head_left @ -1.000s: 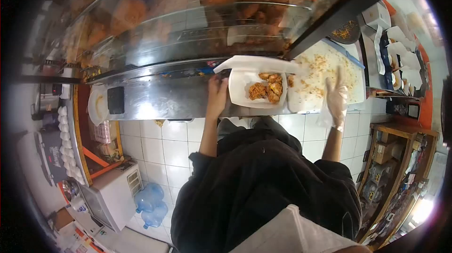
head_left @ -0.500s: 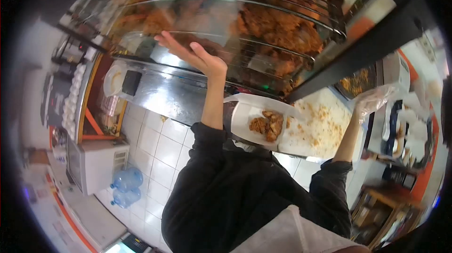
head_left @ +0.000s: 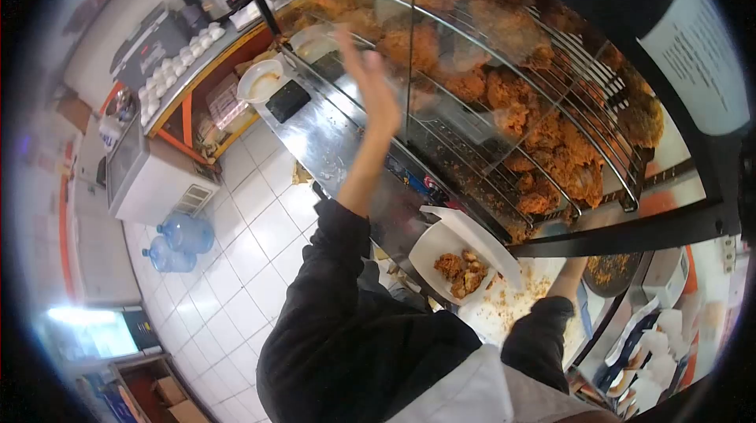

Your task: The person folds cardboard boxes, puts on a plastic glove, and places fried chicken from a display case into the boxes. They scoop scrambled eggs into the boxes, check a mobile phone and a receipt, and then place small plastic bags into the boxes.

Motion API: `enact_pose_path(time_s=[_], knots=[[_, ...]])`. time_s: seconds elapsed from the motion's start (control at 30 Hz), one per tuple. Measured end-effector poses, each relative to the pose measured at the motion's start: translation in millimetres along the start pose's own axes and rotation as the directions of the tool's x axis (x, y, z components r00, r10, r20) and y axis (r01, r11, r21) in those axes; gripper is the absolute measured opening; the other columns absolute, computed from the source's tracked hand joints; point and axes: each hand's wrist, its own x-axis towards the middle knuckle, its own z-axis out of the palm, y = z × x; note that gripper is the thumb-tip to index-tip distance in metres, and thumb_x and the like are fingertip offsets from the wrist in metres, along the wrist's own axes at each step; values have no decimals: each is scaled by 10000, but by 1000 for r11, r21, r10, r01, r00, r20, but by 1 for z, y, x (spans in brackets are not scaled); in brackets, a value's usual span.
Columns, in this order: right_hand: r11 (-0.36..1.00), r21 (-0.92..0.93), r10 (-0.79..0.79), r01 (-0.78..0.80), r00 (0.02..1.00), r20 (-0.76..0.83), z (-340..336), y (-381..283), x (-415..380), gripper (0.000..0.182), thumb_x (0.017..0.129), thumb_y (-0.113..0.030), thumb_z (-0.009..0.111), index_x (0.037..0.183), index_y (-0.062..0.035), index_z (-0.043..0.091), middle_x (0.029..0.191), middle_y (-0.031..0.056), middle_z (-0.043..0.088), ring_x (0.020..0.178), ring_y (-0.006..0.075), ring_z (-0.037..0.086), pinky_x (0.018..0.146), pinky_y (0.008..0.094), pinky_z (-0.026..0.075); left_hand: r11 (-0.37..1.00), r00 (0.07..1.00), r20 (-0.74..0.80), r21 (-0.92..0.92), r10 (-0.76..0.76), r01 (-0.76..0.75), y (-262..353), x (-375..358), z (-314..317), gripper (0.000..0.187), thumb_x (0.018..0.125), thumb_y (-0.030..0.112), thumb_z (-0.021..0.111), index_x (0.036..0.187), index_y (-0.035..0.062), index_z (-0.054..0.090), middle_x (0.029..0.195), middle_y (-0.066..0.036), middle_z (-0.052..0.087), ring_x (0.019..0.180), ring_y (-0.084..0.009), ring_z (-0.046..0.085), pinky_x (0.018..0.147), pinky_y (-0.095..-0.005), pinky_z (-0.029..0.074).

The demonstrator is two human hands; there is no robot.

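Observation:
My left hand (head_left: 372, 92) is raised at the glass front of a display case (head_left: 411, 53), its fingers stretched out and holding nothing. Behind the glass, fried chicken (head_left: 512, 104) lies on wire racks (head_left: 543, 151). My right hand (head_left: 592, 222) reaches past the case's black frame (head_left: 630, 242) near the lower rack; it is blurred and its fingers are hidden. Between my arms, a white takeaway box (head_left: 426, 254) with its lid up holds several pieces of fried chicken (head_left: 462, 273). Beside the box is a white board (head_left: 516, 317) strewn with crumbs.
A black phone-like slab (head_left: 288, 101) and a white bowl (head_left: 260, 81) sit along the metal counter (head_left: 327, 120). Blue water jugs (head_left: 185, 232) rest on the tiled floor at left. A dark tray of crumbs (head_left: 613, 273) and packaging (head_left: 654, 352) lie at right.
The view has turned, shifting the case rightward. My left hand stays raised at the glass. My right hand has moved from over the right-hand counter to behind the case's frame, by the racks.

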Motion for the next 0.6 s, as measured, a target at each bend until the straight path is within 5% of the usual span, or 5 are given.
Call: enact_pose_path(time_s=[0.1, 0.3, 0.4, 0.6], knots=[[997, -75, -21, 19, 999, -24, 6, 8, 0, 335, 899, -284, 419, 1099, -26, 499, 1080, 180, 525, 885, 285, 538, 751, 358, 440, 972, 997, -49, 231, 56, -43, 30, -17, 24, 573, 914, 364, 309, 1378, 70, 143, 1438, -153, 74, 1326, -319, 48, 1043, -473, 14], [982, -175, -77, 70, 996, -34, 13, 9, 3, 336, 897, -283, 424, 1094, -19, 489, 1095, 183, 510, 918, 285, 523, 775, 363, 435, 980, 992, -113, 199, 50, -26, 1, 13, 14, 545, 921, 406, 247, 1383, 131, 156, 1440, -138, 82, 1325, -328, 50, 1036, -479, -6], [895, -443, -96, 57, 993, -64, 15, 10, 5, 336, 895, -282, 426, 1091, -16, 484, 1103, 184, 503, 935, 286, 516, 787, 365, 432, 975, 990, -103, 214, 91, -67, -11, 26, 7, 547, 923, 409, 242, 1379, 117, 167, 1436, -147, 92, 1321, -336, 60, 1038, -471, 5], [878, -458, -183, 140, 982, -50, 23, -4, -5, 337, 893, -282, 431, 1086, -9, 474, 1118, 186, 487, 968, 286, 501, 812, 370, 427, 975, 988, -90, 195, 125, -106, -22, 32, 4, 551, 926, 403, 242, 1374, 92, 170, 1430, -165, 102, 1315, -349, 77, 1042, -456, 31]])
